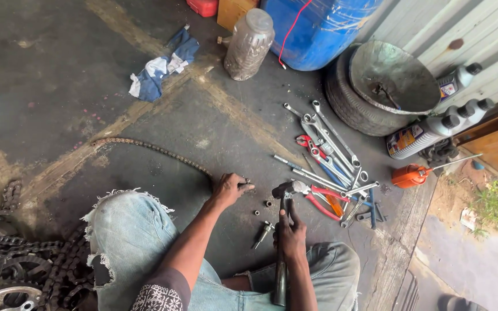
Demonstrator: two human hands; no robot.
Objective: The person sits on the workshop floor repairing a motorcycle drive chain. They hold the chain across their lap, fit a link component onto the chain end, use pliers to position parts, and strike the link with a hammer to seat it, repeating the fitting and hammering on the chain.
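- Left hand (229, 188): fingers curled down, pinching the end of a rusty drive chain (157, 151) against the concrete floor (59, 69); fingertips closed on the last link at about 3 o'clock of the hand.
- Chain runs from that hand toward 10 o'clock, curving across the floor to the frame's left side.
- Right hand (290, 233): wrapped tight around the handle of a hammer (283, 230); hammer head sits at 12 o'clock of the hand, just right of the chain end, close to the floor.
- Whether the hammer head touches the floor: cannot tell.
- Small metal bits (262, 208) lie on the floor between the 2 hands; a short bolt-like piece (263, 232) lies just left of the hammer handle.
- Pile of wrenches (327, 144) and red-handled pliers (324, 201) at 2 o'clock of the right hand, near it.
- Orange oil can (410, 175) at 3 o'clock of the pile.
- Heap of more chains (24, 259) at bottom left, well apart from the hands.
- Blue-white rag (162, 66) and a plastic jar (249, 43) at 12 o'clock, far side.
- Person sits with knees in torn jeans (128, 242) either side of the hammer.
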